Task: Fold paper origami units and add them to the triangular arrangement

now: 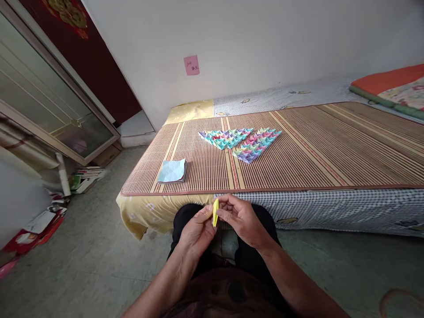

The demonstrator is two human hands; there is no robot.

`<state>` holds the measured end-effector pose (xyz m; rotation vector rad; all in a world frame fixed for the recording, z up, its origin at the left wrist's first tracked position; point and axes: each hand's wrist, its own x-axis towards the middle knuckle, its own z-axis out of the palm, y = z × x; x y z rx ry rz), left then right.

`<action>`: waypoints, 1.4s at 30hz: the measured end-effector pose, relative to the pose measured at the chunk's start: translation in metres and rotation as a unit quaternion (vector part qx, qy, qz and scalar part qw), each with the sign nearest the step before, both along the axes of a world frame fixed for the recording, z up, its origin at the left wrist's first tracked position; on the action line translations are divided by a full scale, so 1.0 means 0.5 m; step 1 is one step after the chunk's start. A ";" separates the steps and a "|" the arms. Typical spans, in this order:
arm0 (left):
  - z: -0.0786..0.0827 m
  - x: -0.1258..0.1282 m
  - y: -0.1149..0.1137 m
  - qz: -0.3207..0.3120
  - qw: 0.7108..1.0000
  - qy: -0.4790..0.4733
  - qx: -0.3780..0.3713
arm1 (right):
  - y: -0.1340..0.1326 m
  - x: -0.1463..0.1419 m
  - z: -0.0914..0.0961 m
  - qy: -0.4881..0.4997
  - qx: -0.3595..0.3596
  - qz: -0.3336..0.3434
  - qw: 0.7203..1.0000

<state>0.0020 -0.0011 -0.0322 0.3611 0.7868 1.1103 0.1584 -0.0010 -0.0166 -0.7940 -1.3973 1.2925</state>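
Observation:
Between my two hands, above my lap, is a small piece of folded yellow paper [215, 213], narrow and upright. My left hand [198, 230] pinches it from the left with thumb and fingers. From the right, my right hand [239, 220] grips the same paper, its thumb on the near side and the fingers partly hidden behind. On the mat beyond lie several folded paper pieces in pastel colours, grouped in one cluster [227, 138] and a second cluster [257, 145]. A stack of light blue square paper [172, 171], creased on top, rests to the left.
A striped bamboo mat [301, 163] covers the bed, over checked and yellow sheets. Folded orange and floral bedding [391, 84] lies at the far right. A pink note [191, 65] is stuck to the wall. Books [88, 179] and papers sit on the floor at left, near a glass-panelled door [49, 88].

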 end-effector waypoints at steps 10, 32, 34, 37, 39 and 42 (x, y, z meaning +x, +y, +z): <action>0.022 0.006 -0.010 0.061 0.993 0.079 0.070 | -0.007 -0.014 -0.005 -0.070 0.061 -0.060 0.994; 0.038 0.031 -0.054 0.038 0.896 0.349 0.271 | 0.001 -0.017 -0.043 -0.216 0.267 -0.197 0.918; 0.037 0.027 -0.052 0.046 0.893 0.350 0.280 | -0.002 -0.019 -0.033 -0.199 0.255 -0.197 0.925; 0.036 0.024 -0.051 0.059 0.887 0.348 0.298 | -0.006 -0.019 -0.016 -0.165 0.242 -0.179 0.939; 0.036 0.023 -0.052 0.072 0.887 0.341 0.302 | -0.009 -0.018 -0.007 -0.137 0.227 -0.171 0.949; 0.037 0.023 -0.050 0.096 0.894 0.323 0.297 | -0.010 -0.017 -0.002 -0.097 0.181 -0.164 0.965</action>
